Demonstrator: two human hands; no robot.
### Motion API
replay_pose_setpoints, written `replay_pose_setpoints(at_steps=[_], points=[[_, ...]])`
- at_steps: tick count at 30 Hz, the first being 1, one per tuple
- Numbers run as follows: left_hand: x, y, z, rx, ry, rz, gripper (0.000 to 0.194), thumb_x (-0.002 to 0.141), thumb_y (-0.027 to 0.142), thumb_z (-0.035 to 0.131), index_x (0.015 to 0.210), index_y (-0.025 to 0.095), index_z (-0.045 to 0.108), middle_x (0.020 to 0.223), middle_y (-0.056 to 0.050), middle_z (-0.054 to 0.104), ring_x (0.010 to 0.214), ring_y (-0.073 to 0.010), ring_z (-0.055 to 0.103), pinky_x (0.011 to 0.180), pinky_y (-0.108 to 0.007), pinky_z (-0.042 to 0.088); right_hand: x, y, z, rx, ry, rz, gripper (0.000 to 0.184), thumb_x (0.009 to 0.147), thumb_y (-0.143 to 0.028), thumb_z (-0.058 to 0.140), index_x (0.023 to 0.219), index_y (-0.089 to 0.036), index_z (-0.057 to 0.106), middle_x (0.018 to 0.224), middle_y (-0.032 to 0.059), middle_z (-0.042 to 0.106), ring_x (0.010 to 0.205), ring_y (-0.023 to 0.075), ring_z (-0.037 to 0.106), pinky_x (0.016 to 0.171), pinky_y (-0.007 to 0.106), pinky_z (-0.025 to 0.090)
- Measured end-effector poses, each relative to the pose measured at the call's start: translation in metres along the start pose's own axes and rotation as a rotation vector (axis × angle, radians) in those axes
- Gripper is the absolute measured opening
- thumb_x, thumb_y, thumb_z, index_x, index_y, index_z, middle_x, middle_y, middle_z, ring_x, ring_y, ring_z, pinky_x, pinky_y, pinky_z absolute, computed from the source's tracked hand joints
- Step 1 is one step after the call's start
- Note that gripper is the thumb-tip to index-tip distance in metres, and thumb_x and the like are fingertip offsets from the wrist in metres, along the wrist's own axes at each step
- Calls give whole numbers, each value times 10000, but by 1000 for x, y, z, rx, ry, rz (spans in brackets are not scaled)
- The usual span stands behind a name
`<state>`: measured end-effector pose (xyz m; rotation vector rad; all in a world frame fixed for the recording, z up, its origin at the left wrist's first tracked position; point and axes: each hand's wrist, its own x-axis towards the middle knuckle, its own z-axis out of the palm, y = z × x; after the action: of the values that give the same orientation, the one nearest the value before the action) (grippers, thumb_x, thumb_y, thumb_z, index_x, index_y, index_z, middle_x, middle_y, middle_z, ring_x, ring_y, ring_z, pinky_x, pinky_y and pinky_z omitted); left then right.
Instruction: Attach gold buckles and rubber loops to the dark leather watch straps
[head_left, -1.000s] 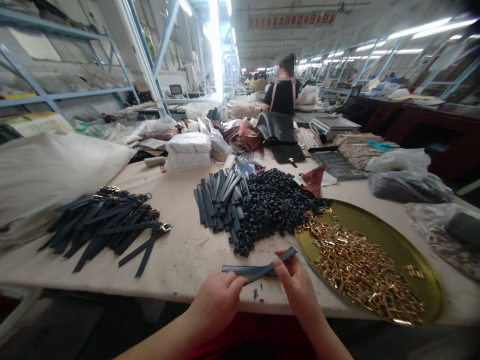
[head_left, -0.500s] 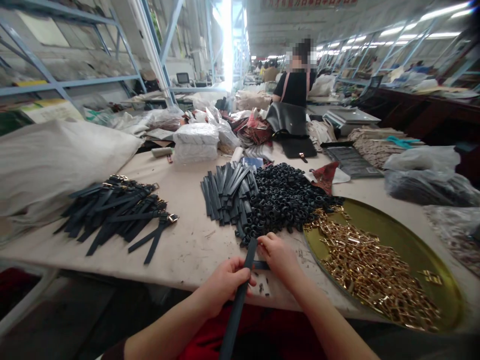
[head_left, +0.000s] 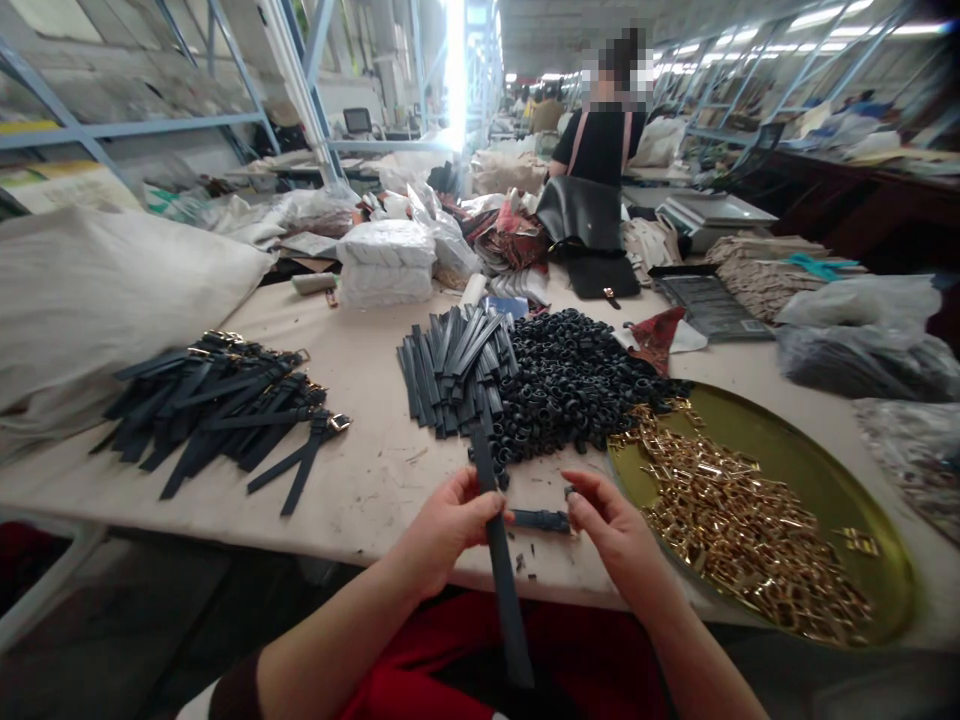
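Pinched in my left hand [head_left: 457,515] is a long dark leather strap [head_left: 504,590], hanging down over the table's front edge. A short dark strap piece [head_left: 534,519] juts right from beside my left fingers, with a band-like bulge near its end. My right hand [head_left: 611,525] is just off that end, thumb and forefinger bent together around a tiny dark bit that I cannot make out. Ahead lie a heap of small black strap loops [head_left: 577,375] and a stack of flat dark straps [head_left: 454,365]. Gold buckles [head_left: 742,530] fill much of the brass-coloured tray [head_left: 806,450] to the right.
Straps fitted with gold buckles [head_left: 225,405] are piled on the left. Behind them bulges a pale cloth-covered mound [head_left: 112,300]. White wrapped packs [head_left: 386,262], a black leather bag [head_left: 581,225] and plastic bags [head_left: 862,340] line the back. A person [head_left: 600,140] stands beyond the table.
My right hand has moved right, from the strap's upper end to beside the short piece's tip. The long strap has swung so its lower end points right. The view has tilted slightly downward.
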<state>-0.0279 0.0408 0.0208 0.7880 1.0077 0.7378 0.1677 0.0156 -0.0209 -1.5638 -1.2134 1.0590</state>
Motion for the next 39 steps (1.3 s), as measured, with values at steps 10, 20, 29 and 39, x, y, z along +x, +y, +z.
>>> replay_pose_setpoints(at_steps=[10, 20, 29, 39], points=[[-20, 0, 26, 295, -355, 333, 41, 703, 173, 630, 707, 179, 590, 1123, -29, 497, 1033, -180, 491, 895, -295, 380, -35, -1, -3, 866, 8, 397, 270, 657, -336, 664, 876, -214, 563, 804, -6, 601, 627, 93, 565, 673, 268, 504], [-18, -38, 27, 368, -462, 81, 148, 696, 88, 522, 755, 178, 623, 1173, -31, 501, 1023, -181, 503, 825, -275, 410, -48, 0, -6, 519, -8, 252, 310, 719, -416, 590, 919, -185, 538, 759, 1, 611, 636, 107, 561, 617, 240, 452], [-9, -35, 42, 199, -178, -105, 281, 740, 306, 573, 956, 157, 472, 628, 51, 512, 504, -63, 466, 463, -162, 350, -57, -2, 1, 479, -58, 210, 294, 719, -403, 597, 898, -175, 547, 764, -3, 605, 643, 105, 550, 644, 254, 462], [-15, -30, 42, 184, -177, -209, 278, 743, 277, 562, 988, 149, 537, 545, 61, 467, 418, -46, 427, 378, -138, 291, -55, 19, -2, 580, 78, 339, 365, 701, -416, 624, 989, -200, 561, 907, 24, 647, 670, 94, 527, 663, 230, 431]])
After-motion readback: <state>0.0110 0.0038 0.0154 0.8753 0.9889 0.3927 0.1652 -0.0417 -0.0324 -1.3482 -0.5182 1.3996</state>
